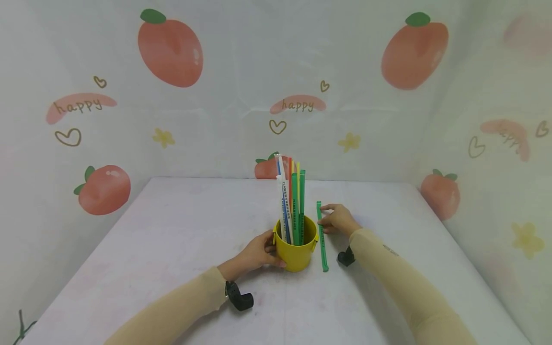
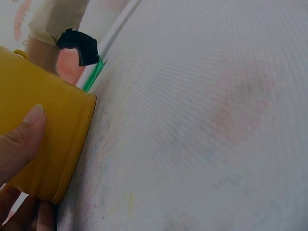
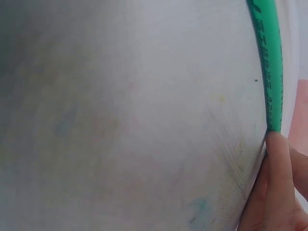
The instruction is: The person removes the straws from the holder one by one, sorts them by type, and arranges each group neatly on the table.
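Gripping a yellow bucket (image 1: 295, 259) with the left hand (image 1: 256, 251); touching a green straw (image 1: 323, 250), lying on the table (image 1: 194, 230) just right of the bucket, with the right hand (image 1: 341, 220): pinching or resting, impossible to tell. Best be bracing the bucket, pinching lightly. Seeing upright straws (image 1: 295, 206) in head view alone.

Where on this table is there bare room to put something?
Bare: the table left of the left sleeve, and right of the right sleeve. Crowded: around the yellow bucket, with left grip, loose green strip and right grip.
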{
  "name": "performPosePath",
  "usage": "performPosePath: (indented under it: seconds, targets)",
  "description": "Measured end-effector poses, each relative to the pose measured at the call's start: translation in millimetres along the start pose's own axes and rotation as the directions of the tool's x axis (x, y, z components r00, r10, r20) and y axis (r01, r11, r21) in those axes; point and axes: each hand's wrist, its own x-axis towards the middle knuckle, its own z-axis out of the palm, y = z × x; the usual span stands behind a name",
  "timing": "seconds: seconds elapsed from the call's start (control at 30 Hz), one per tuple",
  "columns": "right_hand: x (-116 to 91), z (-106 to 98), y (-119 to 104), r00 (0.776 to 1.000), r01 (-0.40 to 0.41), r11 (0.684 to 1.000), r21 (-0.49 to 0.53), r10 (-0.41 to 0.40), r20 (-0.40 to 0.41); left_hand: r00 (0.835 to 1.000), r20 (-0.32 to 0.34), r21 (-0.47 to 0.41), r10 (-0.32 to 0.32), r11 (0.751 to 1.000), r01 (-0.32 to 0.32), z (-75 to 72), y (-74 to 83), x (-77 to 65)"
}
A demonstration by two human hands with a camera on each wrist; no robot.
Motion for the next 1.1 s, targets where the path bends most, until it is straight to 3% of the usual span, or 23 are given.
performPosePath:
  seconds: [0.53, 0.77, 0.93, 1.1]
  targets:
    - [1.9, -0.9, -2.0, 0.999, -0.03, 1.0, -0.002, 0.03, 0.017, 1.0, 0.005, 0.018, 0.019, 1.0, -0.019, -1.0, -0.5, 1.6]
    - [-0.2, -6.0, -4.8, 0.996, -0.057, 0.998, 0.022, 0.056, 0.065, 1.0, 0.003, -0.004, 0.021, 1.0, -0.021, -1.1, -1.8, 1.1]
    - [-8.6, -14.3, -12.3, 0.995, 0.006, 0.998, 0.067, -0.013, 0.095, 1.0, 0.002, -0.002, 0.023, 1.0, -0.023, -0.9, -0.9, 0.3]
    - [-20.4, -23.8, -27.0, 0.976, 0.15, 0.963, 0.223, -0.181, 0.124, 1.0, 0.005, -0.016, 0.02, 1.0, -0.02, -0.6, -1.0, -0.2]
